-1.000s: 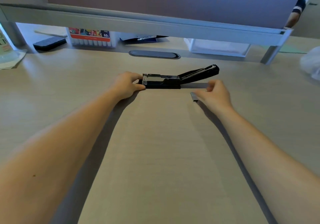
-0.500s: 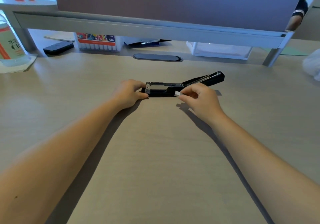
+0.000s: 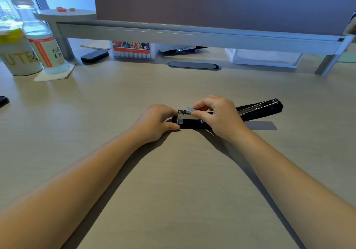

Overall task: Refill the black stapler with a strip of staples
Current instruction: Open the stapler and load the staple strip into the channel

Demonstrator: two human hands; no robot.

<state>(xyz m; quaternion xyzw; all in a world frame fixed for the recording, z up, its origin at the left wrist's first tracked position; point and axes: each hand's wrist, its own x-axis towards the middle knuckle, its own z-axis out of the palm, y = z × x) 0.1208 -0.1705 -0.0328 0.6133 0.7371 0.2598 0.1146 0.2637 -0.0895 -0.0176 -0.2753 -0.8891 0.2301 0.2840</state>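
The black stapler (image 3: 258, 111) lies on the wooden desk with its lid swung open to the right and its metal staple channel facing up. My left hand (image 3: 156, 122) grips the stapler's left front end, thumb on the near side. My right hand (image 3: 217, 116) pinches a short silver strip of staples (image 3: 189, 110) between thumb and fingers, right over the channel near its front end. The hand hides most of the channel and the far part of the strip.
A metal monitor shelf (image 3: 192, 34) spans the back of the desk, with a marker box (image 3: 133, 51), a dark eraser-like block (image 3: 94, 55) and a clear tray (image 3: 264, 57) under it. A bottle (image 3: 43, 44) and a cup (image 3: 16, 54) stand at the far left.
My right hand picked the staple strip up off the desk to the right of the stapler and carried it left, over the open channel. My left hand stayed on the stapler's front.
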